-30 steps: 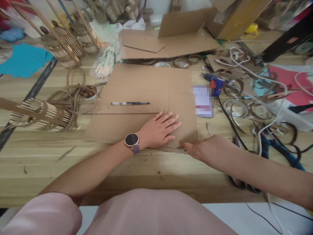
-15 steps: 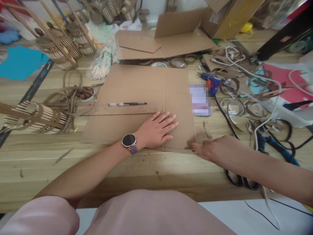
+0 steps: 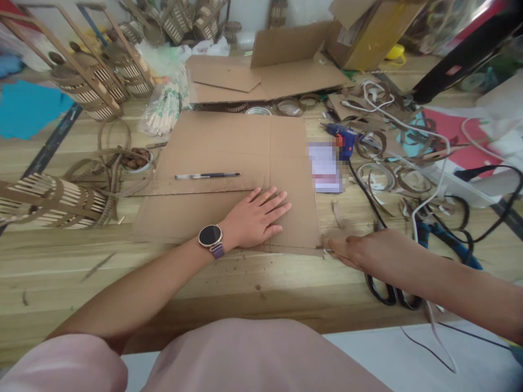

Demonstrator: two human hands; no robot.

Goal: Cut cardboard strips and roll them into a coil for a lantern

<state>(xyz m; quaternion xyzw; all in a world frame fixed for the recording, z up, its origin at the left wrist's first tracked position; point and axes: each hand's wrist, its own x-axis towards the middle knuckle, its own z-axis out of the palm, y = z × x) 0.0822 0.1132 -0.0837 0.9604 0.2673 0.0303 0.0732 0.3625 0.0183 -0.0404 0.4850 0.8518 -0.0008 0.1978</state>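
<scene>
My left hand (image 3: 255, 218) lies flat with its fingers spread on the near part of a large brown cardboard sheet (image 3: 229, 136), pressing it to the wooden table (image 3: 122, 267). A round watch (image 3: 210, 236) sits on that wrist. My right hand (image 3: 368, 253) is at the sheet's near right corner, fingers pinched together around something small that I cannot make out. A thin cardboard strip (image 3: 294, 250) runs along the sheet's near edge between the two hands. A black pen (image 3: 207, 175) lies on the sheet beyond my left hand.
A blue glue gun (image 3: 341, 133), cardboard rings (image 3: 382, 174), cables and black-handled scissors (image 3: 384, 288) crowd the right side. Stick-and-cardboard lanterns (image 3: 53, 198) lie at the left. More cardboard sheets (image 3: 265, 76) and a box (image 3: 368, 32) are at the back.
My right hand has slid to the right along the sheet's near edge, from under my left hand's fingers to the corner. My left hand has stayed flat in place.
</scene>
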